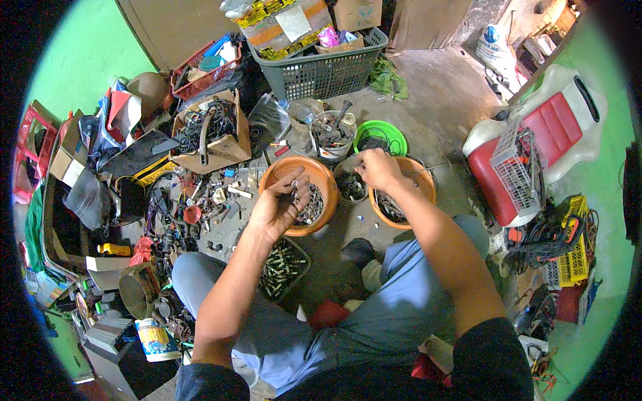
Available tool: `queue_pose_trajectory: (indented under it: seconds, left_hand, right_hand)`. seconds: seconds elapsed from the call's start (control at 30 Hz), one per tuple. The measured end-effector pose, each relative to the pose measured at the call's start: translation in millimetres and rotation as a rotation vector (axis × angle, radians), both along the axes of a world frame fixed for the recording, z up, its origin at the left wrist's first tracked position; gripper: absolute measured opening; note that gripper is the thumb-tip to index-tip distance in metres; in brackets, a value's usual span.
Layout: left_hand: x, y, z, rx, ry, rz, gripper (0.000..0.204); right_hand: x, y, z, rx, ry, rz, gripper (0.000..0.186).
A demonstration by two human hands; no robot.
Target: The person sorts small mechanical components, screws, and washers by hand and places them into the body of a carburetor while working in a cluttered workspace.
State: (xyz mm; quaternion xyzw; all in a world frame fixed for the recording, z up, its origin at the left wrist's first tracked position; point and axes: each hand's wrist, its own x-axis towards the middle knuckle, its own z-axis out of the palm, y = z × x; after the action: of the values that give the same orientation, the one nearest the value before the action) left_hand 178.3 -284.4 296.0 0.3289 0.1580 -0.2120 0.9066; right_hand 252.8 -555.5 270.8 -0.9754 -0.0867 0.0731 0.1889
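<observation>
L hand (281,206) palm up over the L side of the lh orange bowl (328,179), fingers half curled; grip loosely grasping a few small shiny bits (294,194), too small to ID. R hand (380,171) back up, fingertips drawn together over the small round tub (352,189) & near edge of rh orange bowl (429,194); can't tell if its grip has anything pinched, fingertips partly hidden. Lh bowl has a heap of small greyish pcs (311,210) in it, rh bowl similar small pcs (390,208), tub dark bits. All on the floor, in front of the person's knees, tub btwn the 2 bowls. Dark tray (306,269) w/ lots of small cylindrical pcs (281,265) sits nearer the person, below L forearm. Beyond the bowls: bright green basin (399,136) and whitish bucket (332,153) w/ metal parts. Further L, cardboard box (190,162) full of dark cables; red & white seat (560,120) over on the R
</observation>
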Motion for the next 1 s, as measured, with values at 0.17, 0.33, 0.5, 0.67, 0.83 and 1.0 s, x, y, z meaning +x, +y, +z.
queue_pose_trajectory:
  seconds: [0.17,0.33,0.5,0.67,0.83,1.0]
  left_hand:
    - [5,-7,9,-0.051,-0.048,-0.001,0.047]
    - [5,-3,12,-0.268,-0.071,0.042,0.047]
    - [1,-8,24,-0.315,-0.021,0.128,0.053]
    - [1,-6,28,-0.306,-0.016,0.167,0.054]
    - [1,3,16,-0.311,-0.019,0.195,0.053]
    - [-1,-1,23,-0.367,-0.026,0.176,0.053]
  right_hand:
    - [-4,2,6,-0.035,-0.089,0.009,0.022]
    - [-18,37,38,0.236,-0.279,0.116,0.020]
    - [-35,69,62,0.572,-0.291,0.286,0.020]
    - [-42,82,58,0.563,-0.307,0.265,0.026]
    - [-53,96,75,0.564,-0.068,0.265,0.044]
    - [-57,98,66,0.566,-0.149,0.357,0.045]
